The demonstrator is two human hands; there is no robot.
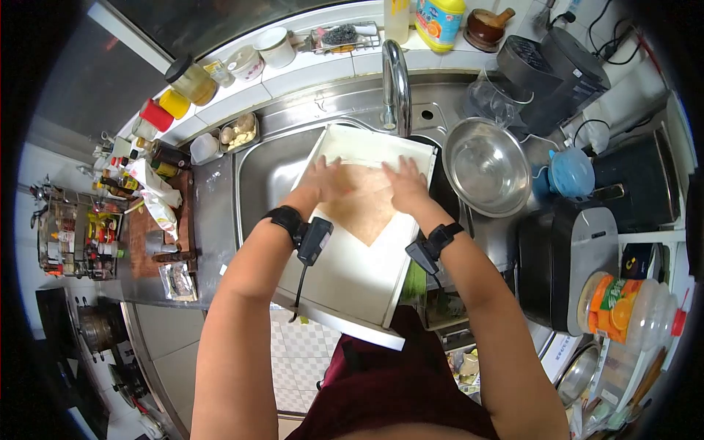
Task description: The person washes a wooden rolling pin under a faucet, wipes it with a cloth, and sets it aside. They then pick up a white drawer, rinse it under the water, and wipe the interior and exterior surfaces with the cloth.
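Note:
A white drawer-like tray [345, 275] lies tilted across the sink, its near edge toward my body. Inside its far half is a thin light-brown sheet [363, 213], perhaps a cloth, with one corner pointing at me. My left hand [323, 181] rests on the sheet's left side, fingers spread and slightly blurred. On the right side, my right hand [407, 185] touches the sheet with its fingers apart. Each wrist wears a black strap with a small device.
Behind the tray rises a chrome faucet [397, 88]. A steel bowl [487, 167] stands right of the sink [273, 176]. Bottles and a wooden board [150, 242] occupy the left counter. On the right are a black appliance [561, 264] and a large orange-labelled bottle [631, 312].

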